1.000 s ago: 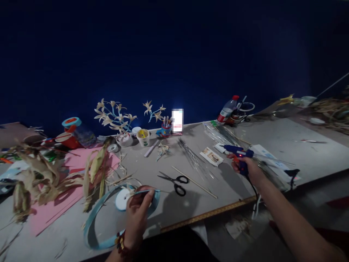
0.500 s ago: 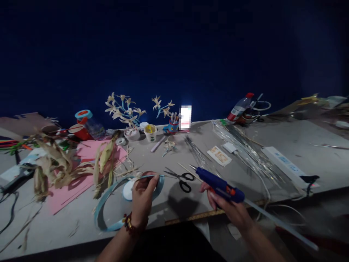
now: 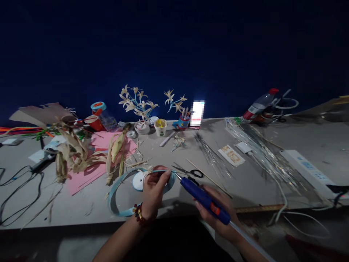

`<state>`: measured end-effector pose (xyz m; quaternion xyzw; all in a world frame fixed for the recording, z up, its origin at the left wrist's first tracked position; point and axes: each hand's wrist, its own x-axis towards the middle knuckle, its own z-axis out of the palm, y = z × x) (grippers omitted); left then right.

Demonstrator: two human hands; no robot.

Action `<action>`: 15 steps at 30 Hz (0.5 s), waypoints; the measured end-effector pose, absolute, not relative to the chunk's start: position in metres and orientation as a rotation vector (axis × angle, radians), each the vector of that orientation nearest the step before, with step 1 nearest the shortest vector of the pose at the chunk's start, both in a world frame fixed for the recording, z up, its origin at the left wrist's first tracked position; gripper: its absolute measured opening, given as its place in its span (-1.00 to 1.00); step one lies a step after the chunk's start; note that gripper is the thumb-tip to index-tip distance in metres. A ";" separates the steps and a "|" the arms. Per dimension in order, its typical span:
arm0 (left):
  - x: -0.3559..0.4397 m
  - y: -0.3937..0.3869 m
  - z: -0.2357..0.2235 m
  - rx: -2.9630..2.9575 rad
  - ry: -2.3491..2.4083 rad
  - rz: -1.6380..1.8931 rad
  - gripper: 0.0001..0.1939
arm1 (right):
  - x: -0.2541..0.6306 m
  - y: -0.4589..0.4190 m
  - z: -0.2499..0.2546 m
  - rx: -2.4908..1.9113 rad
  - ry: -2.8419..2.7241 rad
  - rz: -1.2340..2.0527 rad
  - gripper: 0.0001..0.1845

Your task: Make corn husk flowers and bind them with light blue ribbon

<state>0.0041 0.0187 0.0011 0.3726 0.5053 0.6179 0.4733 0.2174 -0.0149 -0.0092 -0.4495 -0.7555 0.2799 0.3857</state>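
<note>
- Judging by how things lie, the work is partway along: at the back of the worktop (image 3: 156, 154) stand a fuller flower sprig (image 3: 131, 106) and a smaller flower sprig (image 3: 178, 105), pale petals on blue stems, which I take as already made up.
- What I have in hand looks unfinished. The blue ribbon (image 3: 112, 203) runs in a loose loop by the white spool (image 3: 137, 181), and I cannot tell whether any glue is on my piece yet.
- Loose stock remains: husks (image 3: 76, 153) lie on and beside the pink paper (image 3: 95, 171), and a bundle of wires (image 3: 212, 153) lies beyond the scissors (image 3: 188, 171).
- My left grip (image 3: 154, 189) is closed in a pinch, thumb against fingers, on a thin blue piece (image 3: 171, 171); whether it is ribbon or a wrapped stem is too small to tell.
- That piece sits at the top of the pinch, its free end poking out to the right, with the spool just beside my hand and partly behind it.
- My right grip (image 3: 215, 211) is wrapped round the glue gun (image 3: 204, 198), nozzle aimed up and left at the piece's free end; touching or just short of it, I cannot tell.
</note>
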 end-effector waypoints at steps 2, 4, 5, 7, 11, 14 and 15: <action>0.005 0.019 0.002 0.909 1.235 1.526 -0.71 | 0.215 -0.013 -0.003 -1.117 -2.000 0.590 -0.87; 0.005 0.019 0.001 0.912 1.243 1.534 -0.69 | 0.213 -0.012 0.001 -1.101 -2.036 0.502 -0.87; 0.005 0.019 0.001 0.918 1.244 1.536 -0.69 | 0.212 -0.012 0.002 -1.099 -2.039 0.471 -0.86; 0.004 0.019 0.000 0.933 1.240 1.536 -0.68 | 0.212 -0.012 0.001 -1.107 -2.026 0.438 -0.85; 0.003 0.018 -0.003 0.978 1.242 1.525 -0.73 | 0.214 -0.012 -0.002 -1.098 -2.043 0.498 -0.84; 0.003 0.018 -0.004 0.999 1.244 1.518 -0.75 | 0.215 -0.011 -0.003 -1.115 -2.056 0.505 -0.86; 0.003 0.018 -0.004 0.994 1.240 1.517 -0.74 | 0.214 -0.011 -0.004 -1.124 -2.058 0.504 -0.87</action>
